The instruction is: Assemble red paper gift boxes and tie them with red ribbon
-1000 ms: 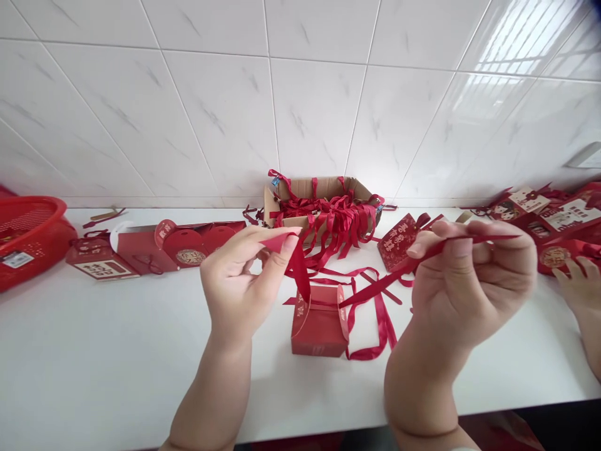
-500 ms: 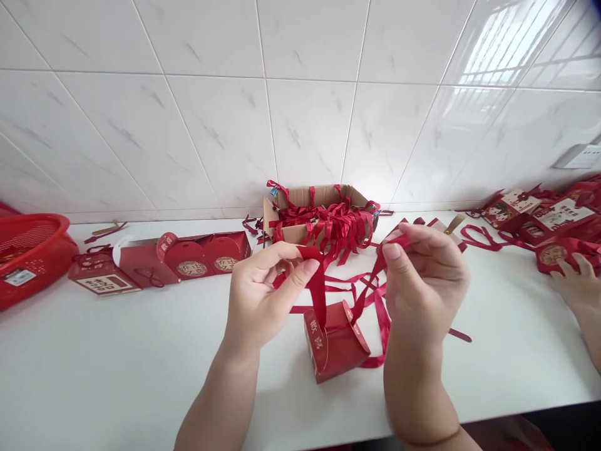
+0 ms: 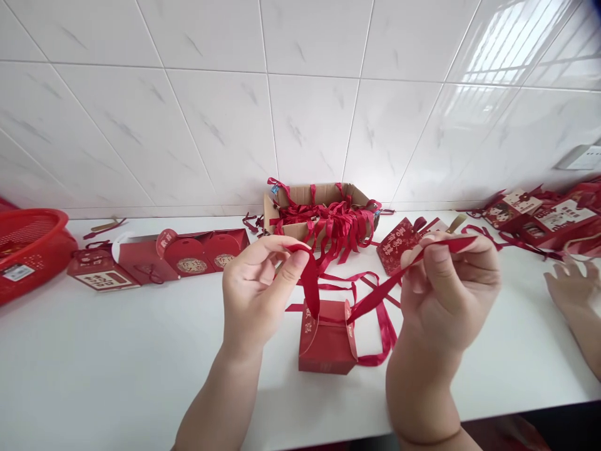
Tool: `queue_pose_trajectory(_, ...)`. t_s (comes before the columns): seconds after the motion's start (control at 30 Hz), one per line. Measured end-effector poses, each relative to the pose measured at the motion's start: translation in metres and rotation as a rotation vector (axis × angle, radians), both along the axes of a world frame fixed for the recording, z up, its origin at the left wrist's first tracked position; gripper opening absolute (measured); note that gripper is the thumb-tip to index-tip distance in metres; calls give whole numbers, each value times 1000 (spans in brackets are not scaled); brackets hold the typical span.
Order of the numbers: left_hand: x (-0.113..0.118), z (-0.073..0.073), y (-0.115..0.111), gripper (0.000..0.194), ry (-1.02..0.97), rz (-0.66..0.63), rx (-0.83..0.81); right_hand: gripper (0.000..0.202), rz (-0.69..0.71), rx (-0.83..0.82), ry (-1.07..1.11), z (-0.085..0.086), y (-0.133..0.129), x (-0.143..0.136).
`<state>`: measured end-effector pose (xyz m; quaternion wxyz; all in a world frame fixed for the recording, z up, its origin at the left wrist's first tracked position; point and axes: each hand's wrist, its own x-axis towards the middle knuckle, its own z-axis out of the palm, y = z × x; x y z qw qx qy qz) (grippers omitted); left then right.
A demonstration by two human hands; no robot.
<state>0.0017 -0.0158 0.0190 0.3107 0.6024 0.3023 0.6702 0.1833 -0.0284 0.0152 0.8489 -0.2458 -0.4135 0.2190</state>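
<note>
A small red gift box [image 3: 327,351] stands on the white table in front of me, with a red ribbon [image 3: 310,289] threaded through its top. My left hand [image 3: 257,288] pinches one end of that ribbon between thumb and forefinger, above the box's left side. The other end is pinched in my right hand [image 3: 448,285], up and to the right of the box, and this length is drawn out at a slant. More loose red ribbon [image 3: 385,332] lies on the table behind and right of the box.
A cardboard carton [image 3: 323,191] full of red ribbons stands against the tiled wall. Left are a row of red boxes [image 3: 162,260] and a red basket [image 3: 32,250]. Behind my right hand is a patterned red box [image 3: 397,244]. Another person's hand [image 3: 575,291] rests near piled boxes [image 3: 554,216] at right.
My right hand has moved right, pulling its ribbon end outward. The gift box has turned to face me more squarely. The other person's hand no longer touches a red box.
</note>
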Motion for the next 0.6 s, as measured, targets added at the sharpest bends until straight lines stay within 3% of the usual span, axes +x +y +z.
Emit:
queue_pose_trajectory(0.2, 3, -2, 0, 9, -21, 33, -55, 12, 29, -4, 2, 1, 4, -7)
queue_pose_trajectory(0.47, 8, 2, 1, 23, -89, 146, -29, 16, -241, 79, -84, 1, 14, -14)
queue_pose_trajectory(0.6, 11, 3, 1, 14, -87, 191, 26, 17, -285, 72, -109, -4, 17, -14)
